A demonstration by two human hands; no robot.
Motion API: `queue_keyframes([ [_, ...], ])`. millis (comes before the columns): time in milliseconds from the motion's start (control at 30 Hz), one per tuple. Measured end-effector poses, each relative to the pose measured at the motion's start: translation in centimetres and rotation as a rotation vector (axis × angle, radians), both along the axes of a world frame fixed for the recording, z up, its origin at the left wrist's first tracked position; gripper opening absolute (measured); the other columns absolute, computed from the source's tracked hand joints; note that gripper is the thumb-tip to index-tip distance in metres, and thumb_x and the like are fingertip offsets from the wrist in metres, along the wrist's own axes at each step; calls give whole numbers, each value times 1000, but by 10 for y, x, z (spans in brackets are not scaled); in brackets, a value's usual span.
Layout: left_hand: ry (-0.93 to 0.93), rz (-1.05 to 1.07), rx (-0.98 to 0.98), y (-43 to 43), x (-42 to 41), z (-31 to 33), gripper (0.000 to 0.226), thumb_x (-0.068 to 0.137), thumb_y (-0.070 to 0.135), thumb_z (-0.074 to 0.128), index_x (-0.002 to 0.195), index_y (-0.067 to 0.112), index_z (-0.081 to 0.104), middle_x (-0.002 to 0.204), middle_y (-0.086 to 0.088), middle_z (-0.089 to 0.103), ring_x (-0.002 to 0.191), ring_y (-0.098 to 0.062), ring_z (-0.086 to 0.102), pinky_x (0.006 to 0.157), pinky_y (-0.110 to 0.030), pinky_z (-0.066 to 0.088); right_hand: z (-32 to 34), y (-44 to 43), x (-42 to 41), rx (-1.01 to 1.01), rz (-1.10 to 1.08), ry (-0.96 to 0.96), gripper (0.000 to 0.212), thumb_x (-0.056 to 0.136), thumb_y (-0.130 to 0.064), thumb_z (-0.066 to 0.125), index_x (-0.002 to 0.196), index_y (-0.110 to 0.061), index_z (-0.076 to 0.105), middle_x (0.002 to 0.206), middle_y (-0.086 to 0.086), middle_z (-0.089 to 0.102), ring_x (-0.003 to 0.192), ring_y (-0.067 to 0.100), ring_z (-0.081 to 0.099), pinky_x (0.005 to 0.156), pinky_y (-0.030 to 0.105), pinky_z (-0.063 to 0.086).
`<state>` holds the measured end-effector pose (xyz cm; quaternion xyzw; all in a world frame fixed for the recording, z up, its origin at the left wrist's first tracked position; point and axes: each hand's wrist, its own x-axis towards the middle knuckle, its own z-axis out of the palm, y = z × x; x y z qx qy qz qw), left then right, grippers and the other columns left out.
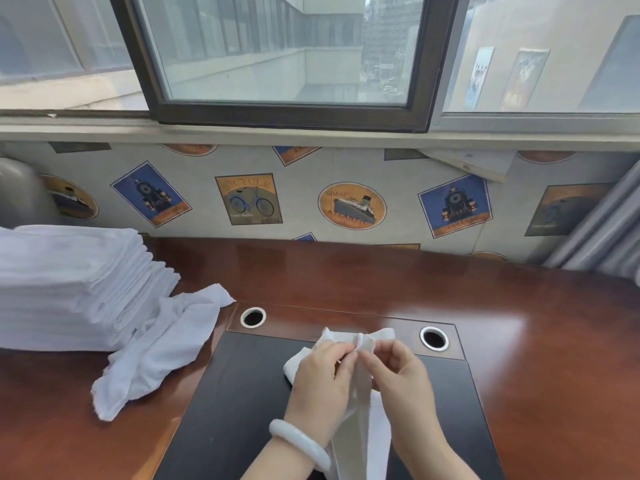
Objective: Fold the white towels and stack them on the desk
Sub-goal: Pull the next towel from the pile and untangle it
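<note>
White towel (pixel 363 403) cloth is hanging between both hands over the dark desk pad (pixel 242 393), the left hand (pixel 320 379) and right hand (pixel 398 375) each pinching its top edge with curled fingers, seemingly at one corner. Folded towels are sitting in a stack (pixel 69 289) at the far left of the desk (pixel 519 323), with a loose towel (pixel 159 348) lying crumpled against it.

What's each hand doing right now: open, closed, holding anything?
Left hand: pinches the white towel at its top edge.
Right hand: pinches the same towel edge.
</note>
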<state>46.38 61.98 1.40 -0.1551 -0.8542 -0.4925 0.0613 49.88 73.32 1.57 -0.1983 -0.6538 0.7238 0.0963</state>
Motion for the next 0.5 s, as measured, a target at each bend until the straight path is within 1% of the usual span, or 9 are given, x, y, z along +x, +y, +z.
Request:
queue_keyframes([
  [67,26,-18,-35,-2,0,-6,15,97,18,60,102,16,74,87,10,64,85,-8,58,75,-16,44,-2,1,0,37,-20,-6,11,87,-10,71,77,-15,68,79,10,71,74,21,63,74,43,51],
  [100,43,-25,-35,-2,0,-8,14,96,19,61,102,16,74,87,10,64,86,-7,58,74,-16,44,-2,1,0,65,-37,-6,12,87,-11,71,76,-15,68,75,6,71,72,18,62,71,38,50],
  [167,86,-27,-12,-1,2,-10,15,94,19,63,103,17,74,85,19,61,87,0,57,73,-10,42,-1,1,-1,149,-59,0,13,88,-14,71,75,-17,68,70,-2,69,67,9,60,67,27,47],
  [233,132,8,6,0,3,-11,19,91,22,61,104,17,75,82,27,57,84,10,56,72,-4,39,0,1,-1,243,-68,3,14,89,-16,70,76,-21,68,69,-6,69,63,3,59,64,22,46],
  [267,154,40,17,1,3,-12,21,90,24,60,102,17,75,80,30,56,81,12,56,72,-3,38,1,1,-1,279,-74,5,14,89,-16,69,78,-23,68,70,-6,69,62,2,58,63,20,46],
  [333,182,85,40,1,2,-13,20,89,26,59,99,19,76,77,32,55,77,12,55,70,-4,39,2,1,-1,315,-81,15,14,89,-12,68,87,-26,67,71,-5,67,63,1,58,61,16,46],
  [433,215,40,5,3,1,-15,20,90,23,59,101,20,76,78,32,52,76,14,53,71,-3,38,3,-2,-1,293,-47,73,24,90,-10,68,98,-33,66,70,-7,65,62,3,59,62,14,46],
  [500,226,1,-22,1,0,-17,22,91,24,58,104,22,75,81,27,55,79,11,55,73,-4,40,2,0,-1,284,0,105,32,90,-9,67,103,-38,68,70,-9,64,63,5,58,64,15,47],
])
